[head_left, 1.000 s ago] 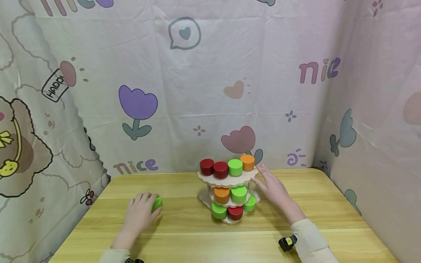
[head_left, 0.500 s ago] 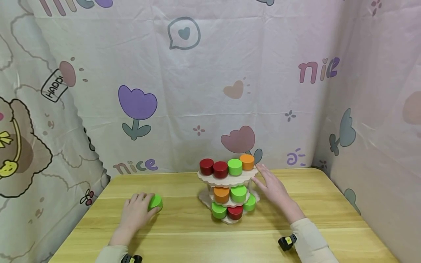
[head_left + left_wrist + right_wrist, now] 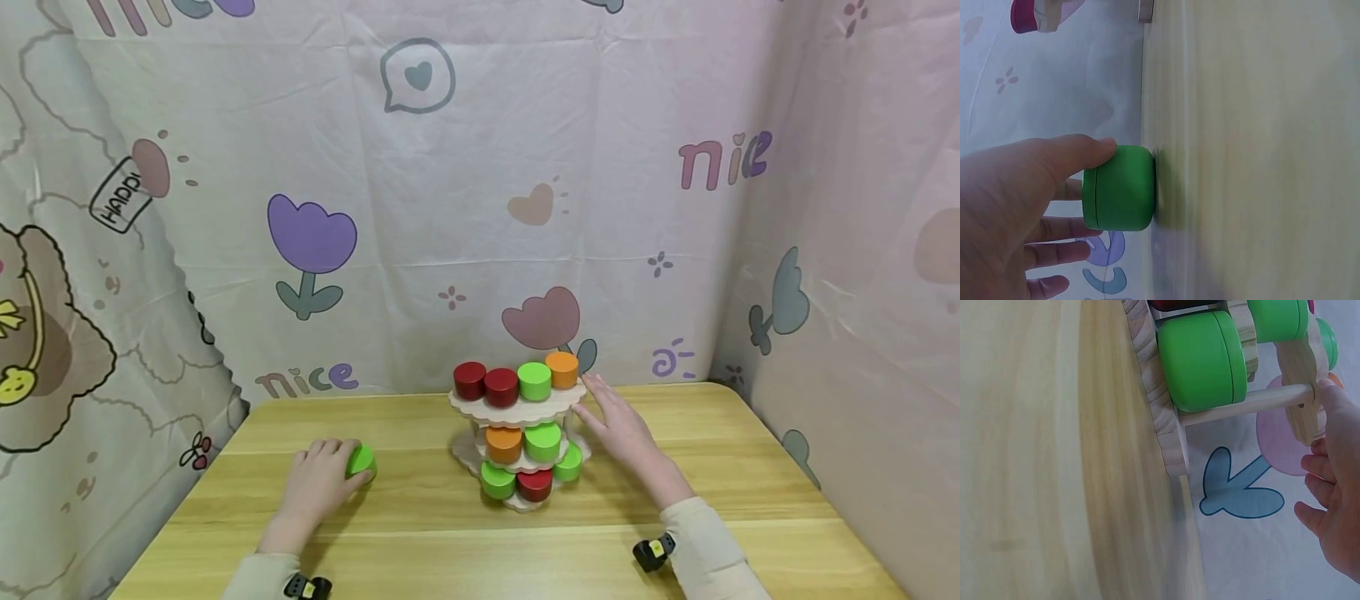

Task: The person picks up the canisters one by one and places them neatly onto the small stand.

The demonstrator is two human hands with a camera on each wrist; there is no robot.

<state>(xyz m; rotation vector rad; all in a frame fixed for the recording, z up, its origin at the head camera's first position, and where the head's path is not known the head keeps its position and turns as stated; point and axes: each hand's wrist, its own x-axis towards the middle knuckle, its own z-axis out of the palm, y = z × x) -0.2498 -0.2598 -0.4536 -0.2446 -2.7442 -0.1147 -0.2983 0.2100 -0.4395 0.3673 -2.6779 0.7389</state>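
Observation:
My left hand (image 3: 321,481) holds a round green block (image 3: 362,462) low over the left part of the table. In the left wrist view the thumb lies along one side of the green block (image 3: 1124,189) and fingers reach behind it; its flat face is close to the wood. Right of centre stands a three-tier wooden stand (image 3: 517,408) with scalloped tiers. Red, green and orange round blocks sit on it. At the stand's right side, my right hand (image 3: 622,429) touches the edge of the top tier (image 3: 1300,415) with thumb and fingers, the fingers fairly straight.
The wooden table (image 3: 420,558) reaches back to a printed cloth (image 3: 420,208), which also hangs at the left and right. An orange block (image 3: 562,369) sits at the top tier's right end, beside my right fingertips.
My left hand shifted slightly left with the green block, then slightly back right, staying low over the table. My right hand and the stand stayed in place.

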